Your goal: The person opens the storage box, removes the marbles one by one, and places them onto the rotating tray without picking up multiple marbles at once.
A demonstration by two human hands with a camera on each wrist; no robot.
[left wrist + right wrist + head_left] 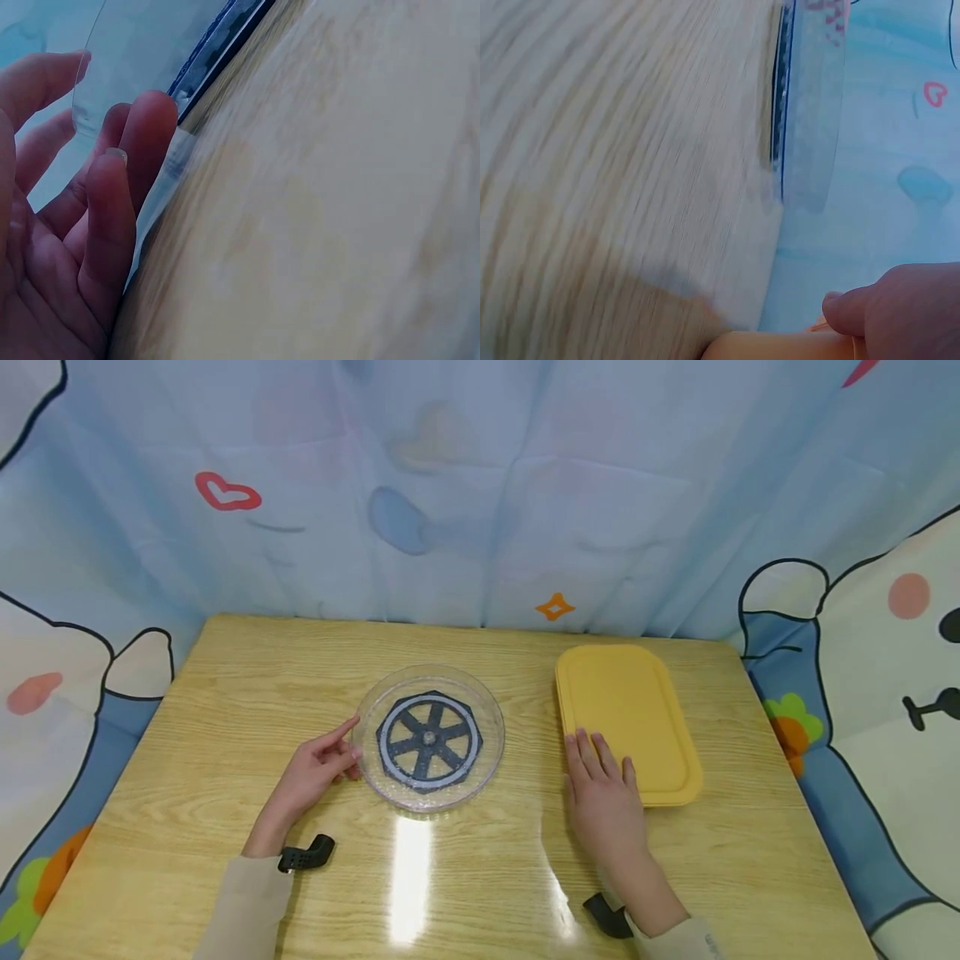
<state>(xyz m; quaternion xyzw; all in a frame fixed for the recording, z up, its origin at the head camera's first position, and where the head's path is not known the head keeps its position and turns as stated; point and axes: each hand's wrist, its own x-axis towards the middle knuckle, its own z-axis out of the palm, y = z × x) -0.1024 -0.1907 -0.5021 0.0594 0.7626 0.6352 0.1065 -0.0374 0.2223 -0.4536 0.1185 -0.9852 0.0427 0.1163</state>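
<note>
A clear round tray point(486, 727) with a raised wall lies on the table, a dark spoked, many-sided piece point(422, 765) showing at its middle. At its left edge my left hand point(318, 768) touches the rim with loosely bent fingers; in the left wrist view the fingers point(146, 142) lie against the clear wall. On the right is a yellow rectangular container point(630, 710) with rounded corners and a flat lid. My right hand point(607, 814) rests its extended fingers on the lid's near left part. Only a bit of that hand shows in the right wrist view.
The wooden table point(247, 693) carries both things, with a strip of bare wood between them. A light blue patterned curtain point(480, 510) hangs along the back edge and both sides. Each wrist wears a black device point(307, 853).
</note>
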